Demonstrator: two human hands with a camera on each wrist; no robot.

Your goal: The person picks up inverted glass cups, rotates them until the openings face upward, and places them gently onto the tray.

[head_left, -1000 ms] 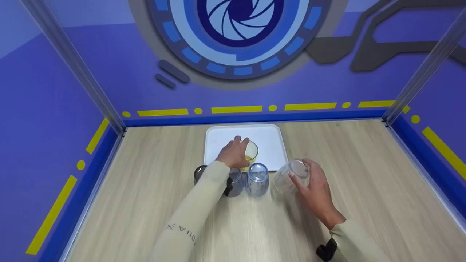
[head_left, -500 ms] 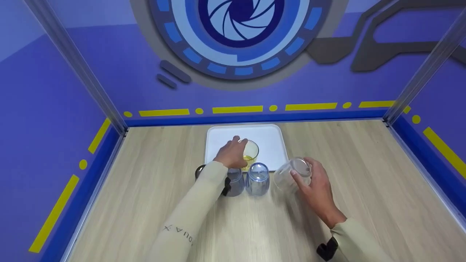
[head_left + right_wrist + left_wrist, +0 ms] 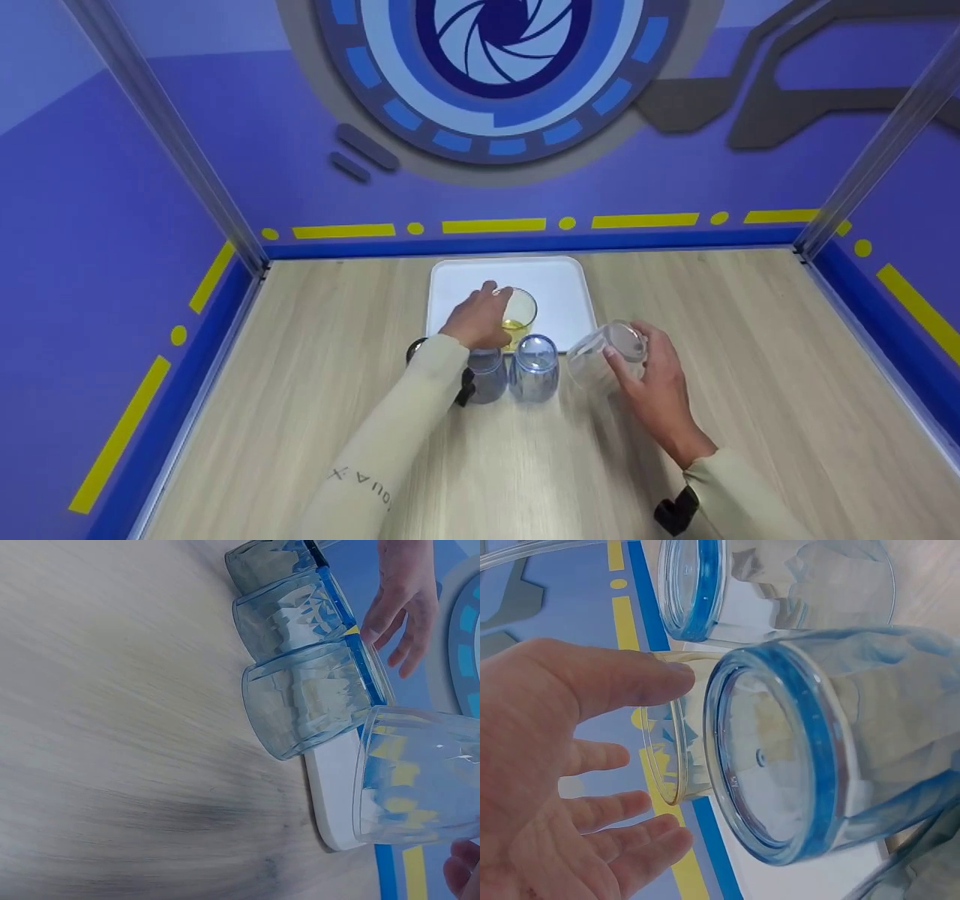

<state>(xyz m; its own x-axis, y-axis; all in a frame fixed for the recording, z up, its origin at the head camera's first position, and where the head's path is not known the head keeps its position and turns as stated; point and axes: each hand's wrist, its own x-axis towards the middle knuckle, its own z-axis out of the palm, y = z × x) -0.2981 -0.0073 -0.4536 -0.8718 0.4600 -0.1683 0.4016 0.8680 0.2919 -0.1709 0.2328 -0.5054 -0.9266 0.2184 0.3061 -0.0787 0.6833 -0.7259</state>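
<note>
On the white tray [image 3: 450, 281] an amber-tinted drinking glass [image 3: 523, 307] stands upright. My left hand [image 3: 476, 319] is at its near left side, fingers spread apart; in the left wrist view the thumb [image 3: 649, 681] overlaps the glass's rim and the other fingers are loosely extended. My right hand [image 3: 661, 382] grips a clear drinking glass [image 3: 589, 361], thumb on one side and fingers behind. That glass is tilted, its base up to the right and its mouth down to the left. Part of the right hand is cut off in its own wrist view.
Between the hands, in front of the tray, a blue-tinted glass [image 3: 535, 379] and a grey-blue glass [image 3: 489, 379] stand upside down. A dark glass [image 3: 414, 349] farther left is mostly hidden behind the left sleeve [image 3: 397, 420]. Printed walls enclose the wooden table [image 3: 750, 337].
The clear glass in my right hand has tipped slightly, its base shifting up and to the right. My left hand stays beside the amber glass. The head view has shifted a little.
</note>
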